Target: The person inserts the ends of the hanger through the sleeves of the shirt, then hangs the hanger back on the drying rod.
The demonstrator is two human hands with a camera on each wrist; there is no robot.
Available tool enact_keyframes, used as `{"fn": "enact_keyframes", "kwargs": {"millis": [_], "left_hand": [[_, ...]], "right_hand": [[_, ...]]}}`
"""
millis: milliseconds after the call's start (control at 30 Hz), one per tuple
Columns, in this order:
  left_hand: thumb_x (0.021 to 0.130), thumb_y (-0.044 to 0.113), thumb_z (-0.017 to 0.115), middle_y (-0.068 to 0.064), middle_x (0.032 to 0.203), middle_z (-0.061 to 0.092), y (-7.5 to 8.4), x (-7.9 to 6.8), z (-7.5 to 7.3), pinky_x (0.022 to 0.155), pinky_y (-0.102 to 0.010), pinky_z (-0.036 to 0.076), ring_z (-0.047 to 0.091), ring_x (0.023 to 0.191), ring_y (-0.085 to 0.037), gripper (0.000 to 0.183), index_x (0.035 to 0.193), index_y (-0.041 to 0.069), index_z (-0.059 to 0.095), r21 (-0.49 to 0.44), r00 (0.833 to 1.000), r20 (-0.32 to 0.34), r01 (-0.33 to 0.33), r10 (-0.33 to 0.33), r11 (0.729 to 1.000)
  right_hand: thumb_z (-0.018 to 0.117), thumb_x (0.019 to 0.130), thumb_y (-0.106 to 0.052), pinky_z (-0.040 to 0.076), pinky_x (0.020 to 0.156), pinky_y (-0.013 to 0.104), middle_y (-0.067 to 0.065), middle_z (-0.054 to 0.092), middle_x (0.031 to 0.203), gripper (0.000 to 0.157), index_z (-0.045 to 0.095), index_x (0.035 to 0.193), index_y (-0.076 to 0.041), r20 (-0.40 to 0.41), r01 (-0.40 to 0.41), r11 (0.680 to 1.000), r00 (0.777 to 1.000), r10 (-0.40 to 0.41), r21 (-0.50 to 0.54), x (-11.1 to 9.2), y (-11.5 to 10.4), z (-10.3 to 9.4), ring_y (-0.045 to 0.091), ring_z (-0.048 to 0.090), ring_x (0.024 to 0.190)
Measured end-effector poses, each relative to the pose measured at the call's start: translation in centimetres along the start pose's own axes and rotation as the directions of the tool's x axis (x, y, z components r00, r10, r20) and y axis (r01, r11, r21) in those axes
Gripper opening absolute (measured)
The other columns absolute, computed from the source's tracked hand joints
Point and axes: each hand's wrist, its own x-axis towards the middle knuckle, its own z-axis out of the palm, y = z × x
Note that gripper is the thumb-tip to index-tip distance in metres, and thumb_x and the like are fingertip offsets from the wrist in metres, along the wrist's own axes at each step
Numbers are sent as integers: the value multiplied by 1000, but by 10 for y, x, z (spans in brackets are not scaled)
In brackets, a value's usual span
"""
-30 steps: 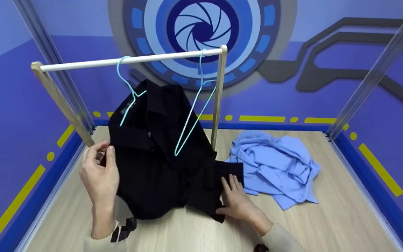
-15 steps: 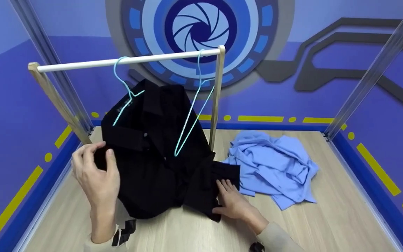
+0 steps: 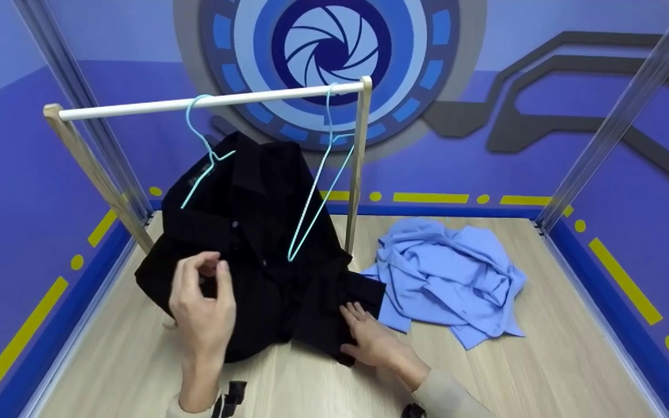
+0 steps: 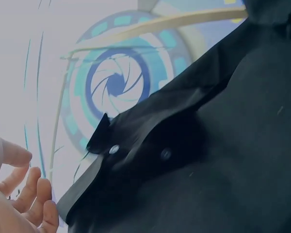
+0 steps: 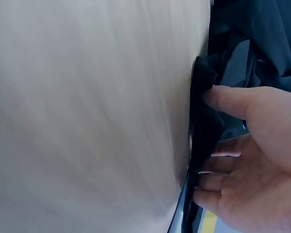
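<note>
A black button-up shirt (image 3: 265, 302) hangs on a light blue hanger (image 3: 197, 184) and drapes onto the tabletop. My left hand (image 3: 204, 302) is in front of the shirt's left part, thumb and fingers bowed with a gap between them and no cloth in it. In the left wrist view its loosely bent fingers (image 4: 37, 194) are beside the black cloth, near a collar edge with buttons. My right hand (image 3: 372, 339) rests spread on the shirt's lower right end, by a cuff (image 3: 364, 292). The right wrist view shows its thumb and fingertips touching the black cloth's edge.
A rack with a white rod (image 3: 270, 96) and wooden posts stands over the wooden tabletop (image 3: 520, 377). A second blue hanger (image 3: 311, 217) hangs bare near its right post. A crumpled light blue shirt (image 3: 456, 278) lies to the right. Painted blue walls surround the tabletop.
My left hand has come away from the shirt's left edge and moved right, in front of it. The shirt's left part now bulges outward. My right hand and the cuff have shifted slightly left.
</note>
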Motion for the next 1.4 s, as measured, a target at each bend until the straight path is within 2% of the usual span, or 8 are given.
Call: {"fn": "enact_keyframes", "kwargs": {"millis": [233, 433, 600, 733, 967, 1067, 1233, 1400], "left_hand": [[91, -7, 71, -7, 92, 64, -2, -21, 13, 76, -26, 45, 57, 82, -21, 13, 104, -3, 68, -15, 987, 158, -1, 3, 1000], [91, -5, 72, -2, 93, 64, -6, -36, 23, 74, -29, 49, 59, 83, -18, 15, 104, 2, 69, 25, 948, 319, -8, -1, 1000], [92, 1, 74, -1, 97, 65, -8, -43, 28, 76, -37, 53, 61, 86, -17, 14, 104, 7, 69, 83, 881, 471, 11, -49, 996], [93, 4, 74, -1, 97, 65, -8, -49, 32, 78, -36, 53, 62, 87, -20, 11, 103, 6, 70, 120, 832, 550, 13, -78, 993], [93, 7, 74, -3, 96, 65, -10, -58, 36, 80, -36, 52, 63, 89, -21, 10, 101, 7, 70, 153, 751, 655, -24, -83, 988], [94, 8, 73, -4, 97, 64, -11, -62, 37, 81, -40, 52, 62, 91, -22, 9, 102, 8, 69, 164, 705, 703, -31, -95, 986], [96, 11, 71, -5, 101, 64, -13, -68, 39, 85, -44, 51, 62, 96, -24, 10, 105, 8, 68, 179, 620, 774, -20, -129, 984], [97, 14, 70, -7, 105, 65, -14, -72, 41, 87, -47, 51, 62, 99, -26, 12, 107, 7, 67, 191, 565, 812, -17, -148, 981]], "right_hand": [[71, 96, -12, 27, 118, 50, 22, 32, 162, 73, 34, 157, 2, 58, 23, 999, 998, -21, -38, 7, -12, -1, 38, 26, 150], [66, 94, 2, 29, 118, 47, 22, 30, 162, 72, 34, 158, 0, 77, 77, 997, 994, -76, -4, 18, -19, 0, 36, 28, 150], [65, 92, 6, 31, 117, 45, 21, 32, 162, 72, 36, 157, -1, 78, 125, 992, 989, -124, -6, 32, -23, 0, 35, 29, 149], [65, 92, 8, 29, 118, 45, 19, 33, 162, 72, 38, 157, -3, 82, 135, 991, 987, -135, 0, 43, -25, 1, 33, 28, 150], [63, 91, 11, 32, 117, 46, 16, 36, 162, 70, 43, 156, -7, 72, 128, 992, 989, -128, 1, 54, -22, 3, 31, 30, 150], [63, 92, 11, 32, 117, 47, 16, 38, 160, 68, 44, 155, -7, 60, 139, 990, 989, -138, -3, 57, -20, 4, 31, 32, 149], [65, 93, 9, 32, 116, 46, 20, 42, 156, 64, 44, 153, -3, 9, 209, 978, 978, -210, 12, 58, -14, 4, 34, 38, 145], [72, 93, 2, 36, 114, 48, 26, 43, 153, 64, 43, 151, 2, -70, 283, 956, 958, -279, 72, 54, -5, 2, 39, 42, 141]]}}
